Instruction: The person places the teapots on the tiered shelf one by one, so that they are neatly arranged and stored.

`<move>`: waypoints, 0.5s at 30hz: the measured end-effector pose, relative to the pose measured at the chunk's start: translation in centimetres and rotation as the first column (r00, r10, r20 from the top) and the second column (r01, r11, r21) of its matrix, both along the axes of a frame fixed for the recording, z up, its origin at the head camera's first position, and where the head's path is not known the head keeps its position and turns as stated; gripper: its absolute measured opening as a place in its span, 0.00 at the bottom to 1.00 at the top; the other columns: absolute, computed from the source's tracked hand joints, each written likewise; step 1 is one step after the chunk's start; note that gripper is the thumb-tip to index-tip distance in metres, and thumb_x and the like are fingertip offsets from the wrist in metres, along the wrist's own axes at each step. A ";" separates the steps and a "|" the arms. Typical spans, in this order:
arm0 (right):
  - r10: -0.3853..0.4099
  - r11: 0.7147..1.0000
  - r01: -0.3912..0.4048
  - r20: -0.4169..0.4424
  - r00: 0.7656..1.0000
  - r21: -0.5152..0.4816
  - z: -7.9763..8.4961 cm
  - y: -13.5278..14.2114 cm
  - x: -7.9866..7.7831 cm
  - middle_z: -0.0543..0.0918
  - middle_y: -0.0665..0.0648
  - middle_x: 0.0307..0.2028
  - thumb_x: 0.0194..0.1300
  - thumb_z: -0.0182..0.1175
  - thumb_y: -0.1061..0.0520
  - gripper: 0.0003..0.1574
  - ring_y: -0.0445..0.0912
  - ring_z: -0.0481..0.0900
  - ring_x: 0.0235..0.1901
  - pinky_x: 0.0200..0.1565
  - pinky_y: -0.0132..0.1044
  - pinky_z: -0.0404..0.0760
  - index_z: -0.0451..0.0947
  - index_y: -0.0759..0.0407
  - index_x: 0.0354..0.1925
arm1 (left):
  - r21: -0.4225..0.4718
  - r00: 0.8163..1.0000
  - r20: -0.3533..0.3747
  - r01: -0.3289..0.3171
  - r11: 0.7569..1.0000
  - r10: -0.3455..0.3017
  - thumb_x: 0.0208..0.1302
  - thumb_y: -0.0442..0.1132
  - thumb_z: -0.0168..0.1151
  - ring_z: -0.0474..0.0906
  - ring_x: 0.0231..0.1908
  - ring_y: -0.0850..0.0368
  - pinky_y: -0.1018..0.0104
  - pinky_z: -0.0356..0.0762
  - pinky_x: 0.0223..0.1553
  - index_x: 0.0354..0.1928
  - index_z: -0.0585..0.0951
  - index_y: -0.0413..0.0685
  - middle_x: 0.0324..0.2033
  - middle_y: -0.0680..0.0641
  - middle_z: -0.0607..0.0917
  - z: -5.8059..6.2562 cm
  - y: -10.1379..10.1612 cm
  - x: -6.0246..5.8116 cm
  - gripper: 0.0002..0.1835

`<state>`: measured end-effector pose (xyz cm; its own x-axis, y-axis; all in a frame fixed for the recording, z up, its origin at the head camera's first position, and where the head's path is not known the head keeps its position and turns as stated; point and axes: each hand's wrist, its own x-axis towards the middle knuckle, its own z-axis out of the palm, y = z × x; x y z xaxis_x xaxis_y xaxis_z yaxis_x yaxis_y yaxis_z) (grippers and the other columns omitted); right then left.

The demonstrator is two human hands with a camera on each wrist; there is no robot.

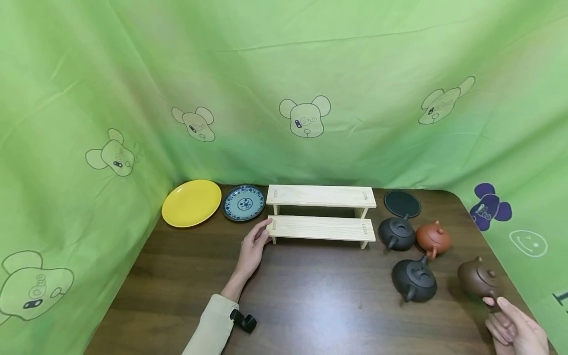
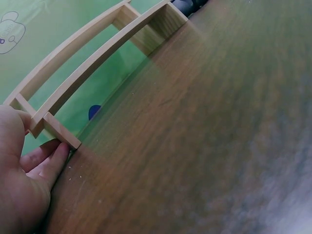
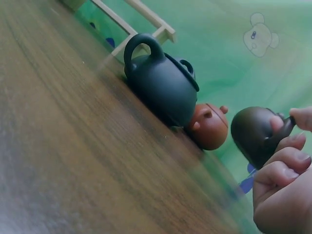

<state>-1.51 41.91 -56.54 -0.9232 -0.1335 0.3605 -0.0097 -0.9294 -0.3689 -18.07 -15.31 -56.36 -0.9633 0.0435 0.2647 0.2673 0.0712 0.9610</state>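
Note:
At the left end of a two-tier wooden display stand (image 1: 321,228), my left hand (image 1: 253,249) grips the lower step, its fingertips against the end leg (image 2: 61,130). My right hand (image 1: 516,325) pinches the handle of a dark brown teapot (image 1: 477,277) at the right side of the table. In the right wrist view that teapot (image 3: 253,134) is tilted, with thumb and fingers round its handle. Left of it stand a black teapot (image 1: 414,281), a second black teapot (image 1: 396,233) and a reddish-orange teapot (image 1: 434,238), grouped close together.
A yellow plate (image 1: 192,203) and a blue patterned plate (image 1: 244,203) lie at the back left. A dark round mat (image 1: 402,203) lies behind the teapots. Green cloth (image 1: 306,59) with printed bear heads encloses the wooden table (image 1: 310,296) at the back and sides.

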 end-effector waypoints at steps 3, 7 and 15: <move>-0.074 0.997 0.074 -0.004 0.997 -0.009 0.3 -0.5 0.0 0.50 0.55 0.19 0.90 0.18 0.67 0.40 0.43 0.43 0.15 0.18 0.29 0.39 0.76 0.92 0.60 | -0.006 1.000 0.000 -0.008 1.000 0.008 0.89 0.43 0.55 0.85 0.64 0.45 0.58 0.90 0.61 0.74 0.81 0.44 0.72 0.32 0.80 0.3 0.1 0.1 0.21; -0.150 0.989 0.149 -0.038 0.988 -0.017 0.8 -1.2 0.2 0.50 0.55 0.19 0.89 0.19 0.70 0.38 0.43 0.44 0.14 0.17 0.27 0.41 0.75 0.94 0.57 | -0.013 1.000 -0.009 0.001 1.000 -0.001 0.89 0.44 0.55 0.85 0.63 0.47 0.59 0.90 0.61 0.75 0.81 0.45 0.71 0.33 0.81 0.2 0.2 -0.1 0.21; -0.221 0.975 0.219 -0.067 0.973 -0.030 1.7 -2.6 0.2 0.50 0.56 0.20 0.86 0.21 0.75 0.34 0.43 0.46 0.15 0.17 0.26 0.41 0.74 0.97 0.55 | -0.018 1.000 -0.008 -0.020 1.000 0.020 0.89 0.42 0.56 0.86 0.62 0.48 0.59 0.91 0.59 0.74 0.81 0.44 0.70 0.33 0.82 -0.3 0.2 -0.3 0.21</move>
